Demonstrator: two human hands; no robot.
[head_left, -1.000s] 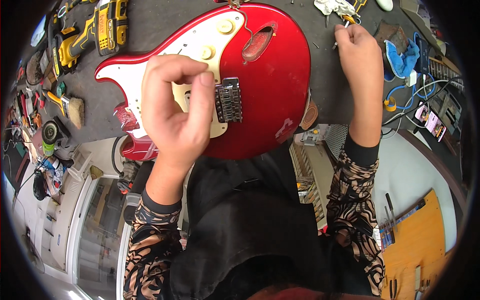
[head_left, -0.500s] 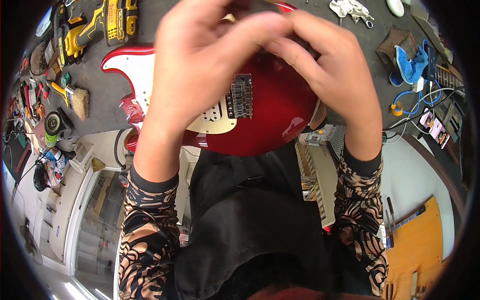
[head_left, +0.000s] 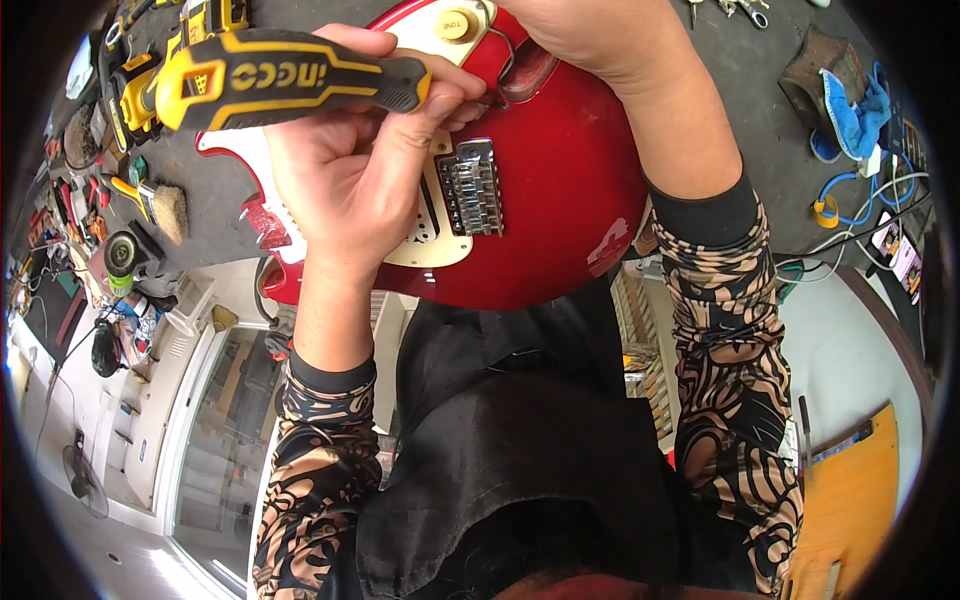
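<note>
My left hand [head_left: 355, 180] holds a yellow-and-black tool handle [head_left: 295, 82] lying sideways over a red electric guitar body [head_left: 550, 210], with its fingers curled near the handle's right end. Under it are a cream pickguard [head_left: 430, 255], a metal bridge [head_left: 473, 188] and a knob [head_left: 455, 26]. My right hand [head_left: 590, 30] is at the upper edge, above an oval cavity [head_left: 525, 72] in the guitar's top, near a bent wire; its fingers run out of the picture, so what they hold is hidden.
On the dark bench [head_left: 210, 230] are a yellow power drill [head_left: 140, 95], a brush [head_left: 165, 208], an angle grinder [head_left: 122, 258] and assorted tools at left. At right lie a blue cloth [head_left: 855, 115], a metal block [head_left: 810, 70], cables [head_left: 835, 200] and a phone [head_left: 895, 255].
My right hand came from the bench's right side to the guitar, then moved up to the upper edge. A tool handle now shows in my left hand, which has turned and closed around it.
</note>
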